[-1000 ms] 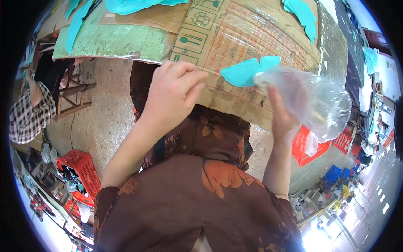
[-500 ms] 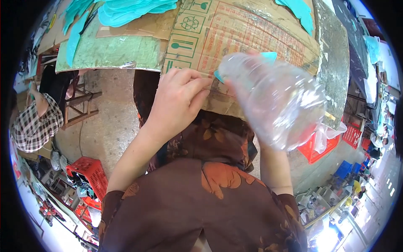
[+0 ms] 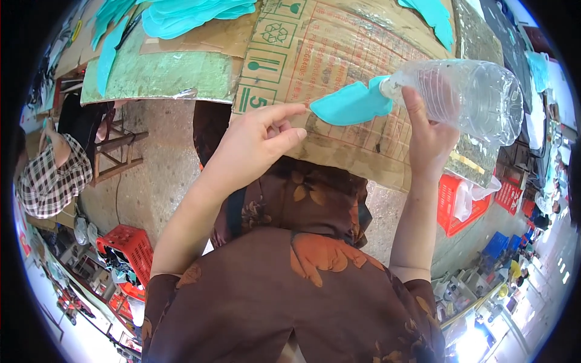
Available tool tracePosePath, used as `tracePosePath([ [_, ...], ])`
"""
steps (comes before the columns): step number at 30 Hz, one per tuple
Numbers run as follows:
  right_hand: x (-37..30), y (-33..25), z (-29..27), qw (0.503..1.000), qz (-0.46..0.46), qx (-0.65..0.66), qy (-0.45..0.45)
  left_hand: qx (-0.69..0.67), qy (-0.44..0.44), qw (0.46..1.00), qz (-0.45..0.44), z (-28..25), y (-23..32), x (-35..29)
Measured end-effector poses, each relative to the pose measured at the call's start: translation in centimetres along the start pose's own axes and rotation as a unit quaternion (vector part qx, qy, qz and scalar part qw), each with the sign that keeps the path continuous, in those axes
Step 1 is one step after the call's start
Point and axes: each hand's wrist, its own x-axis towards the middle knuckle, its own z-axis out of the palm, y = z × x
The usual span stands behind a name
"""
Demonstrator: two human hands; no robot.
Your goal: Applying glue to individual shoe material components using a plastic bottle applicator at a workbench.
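My right hand [image 3: 431,130] is wrapped round a clear plastic bottle [image 3: 484,100], which lies tilted sideways with its neck pointing left. The bottle's mouth is at the right end of a flat turquoise cut-out piece [image 3: 351,106]; whether they touch I cannot tell. That piece lies on a cardboard sheet [image 3: 339,36] with printed markings. By the piece's left tip is my left hand [image 3: 257,136], its index finger stretched out, thumb apart and the other fingers curled. It holds nothing, and the fingertip is at or just short of the piece.
A pile of turquoise pieces [image 3: 193,18] sits at the back left, with more pieces [image 3: 433,21] at the back right. The green tabletop [image 3: 163,75] ends in front of me. Red baskets [image 3: 130,251] stand on the floor. A person in a checked shirt [image 3: 57,175] is at the left.
My right hand has swung the bottle up and to the right, uncovering the turquoise piece. My left index finger has straightened away from the thumb.
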Motion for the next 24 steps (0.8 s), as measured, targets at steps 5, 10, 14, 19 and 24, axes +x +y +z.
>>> tracePosePath([
  [5, -0.6, 0.1, 0.8, 0.999, -0.021, 0.033, 0.009, -0.053, -0.019, 0.998, -0.034, 0.4, 0.1, 0.6],
  [10, 1.9, -0.1, -0.3, 1.000, 0.015, 0.000, 0.005, -0.115, -0.057, 0.988, -0.083, 0.0, 0.8, 0.7],
  [14, 1.8, 1.1, 0.1, 0.996, -0.085, -0.031, -0.027, -0.158, -0.077, 0.979, -0.099, 0.3, 1.4, 0.6],
  [19, 3.2, 0.6, -1.5, 0.997, 0.036, -0.064, -0.027, -0.170, -0.078, 0.976, -0.115, 0.4, 1.4, 0.0],
  [24, -0.2, 1.8, -2.9, 0.999, 0.032, 0.009, -0.018, -0.214, -0.078, 0.966, -0.124, 0.8, 1.6, -0.3],
])
